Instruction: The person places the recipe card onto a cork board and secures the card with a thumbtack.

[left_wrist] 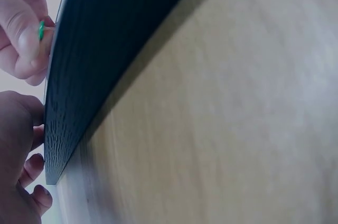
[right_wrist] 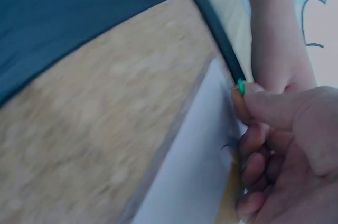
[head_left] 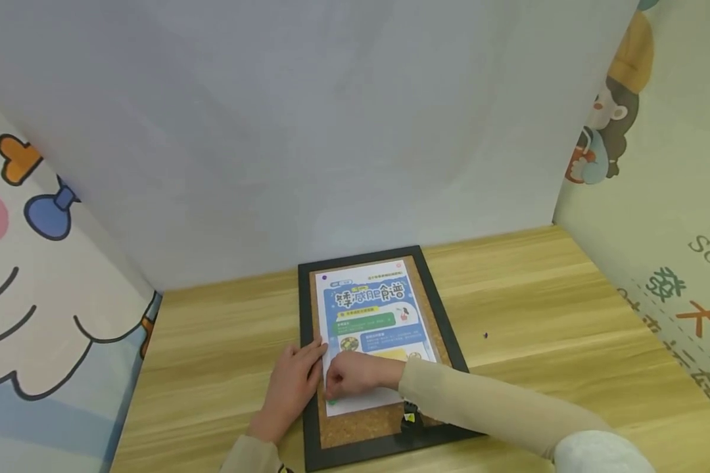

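Note:
A printed poster (head_left: 363, 402) with blue, green and yellow blocks lies on a black-framed cork board (head_left: 355, 431). My right hand (head_left: 355, 372) is over the poster's lower left corner. Its thumb and index finger pinch a green thumbtack (right_wrist: 241, 87), whose thin metal shaft shows in the left wrist view. Whether the tip touches the paper, I cannot tell. My left hand (head_left: 296, 378) rests at the board's left side, fingertips on the frame and poster edge. A purple thumbtack (head_left: 325, 278) sits in the poster's top left corner, a pink one (head_left: 399, 265) in its top right.
The board lies on a wood-grain table (head_left: 225, 341). To its right is a small dark purple thumbtack (head_left: 486, 335). A plain grey-white wall (head_left: 307, 131) rises behind, with cartoon-printed panels on the left and right. A small black device (head_left: 412, 417) hangs under my right wrist.

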A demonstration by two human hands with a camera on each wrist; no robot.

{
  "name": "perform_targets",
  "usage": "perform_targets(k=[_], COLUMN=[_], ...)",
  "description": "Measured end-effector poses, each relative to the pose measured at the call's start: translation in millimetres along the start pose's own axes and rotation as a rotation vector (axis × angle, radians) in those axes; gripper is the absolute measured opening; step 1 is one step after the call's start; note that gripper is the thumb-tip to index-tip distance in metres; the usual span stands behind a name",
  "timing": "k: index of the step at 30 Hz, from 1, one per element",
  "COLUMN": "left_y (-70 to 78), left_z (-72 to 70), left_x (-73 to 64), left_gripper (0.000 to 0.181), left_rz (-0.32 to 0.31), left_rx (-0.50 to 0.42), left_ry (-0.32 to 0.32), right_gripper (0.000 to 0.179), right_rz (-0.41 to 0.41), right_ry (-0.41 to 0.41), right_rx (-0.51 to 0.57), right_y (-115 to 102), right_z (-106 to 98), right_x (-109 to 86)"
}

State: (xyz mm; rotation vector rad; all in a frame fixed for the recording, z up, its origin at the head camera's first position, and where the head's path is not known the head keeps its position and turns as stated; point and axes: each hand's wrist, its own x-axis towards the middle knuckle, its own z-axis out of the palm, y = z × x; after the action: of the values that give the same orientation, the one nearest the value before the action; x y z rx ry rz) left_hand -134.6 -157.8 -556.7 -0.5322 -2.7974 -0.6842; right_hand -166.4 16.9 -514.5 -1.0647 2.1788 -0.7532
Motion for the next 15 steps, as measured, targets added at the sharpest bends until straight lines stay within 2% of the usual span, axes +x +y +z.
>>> perform_targets(k=[6,11,15], left_y=[-1.4,-1.3,-1.5], left_z=[0.6,0.6,0.6], left_x=[-1.1,-0.8,-0.5], left_gripper=[0.030,0.030,0.030], left_rz=[0.018,0.035,0.021], left_rx=[0.014,0.015,0.007], left_ry=[-0.001,0.005,-0.012], right_gripper=[0.016,0.013,0.011], right_rz=[-0.083,-0.117,-0.149], right_ry=[0.034,0.039,0.050], right_rx=[-0.163,-0.218,-0.267], right_y=[0.7,4.7,10.1], right_z=[2.5,3.0,4.7], right_x=[-2.7,-2.5,-2.2])
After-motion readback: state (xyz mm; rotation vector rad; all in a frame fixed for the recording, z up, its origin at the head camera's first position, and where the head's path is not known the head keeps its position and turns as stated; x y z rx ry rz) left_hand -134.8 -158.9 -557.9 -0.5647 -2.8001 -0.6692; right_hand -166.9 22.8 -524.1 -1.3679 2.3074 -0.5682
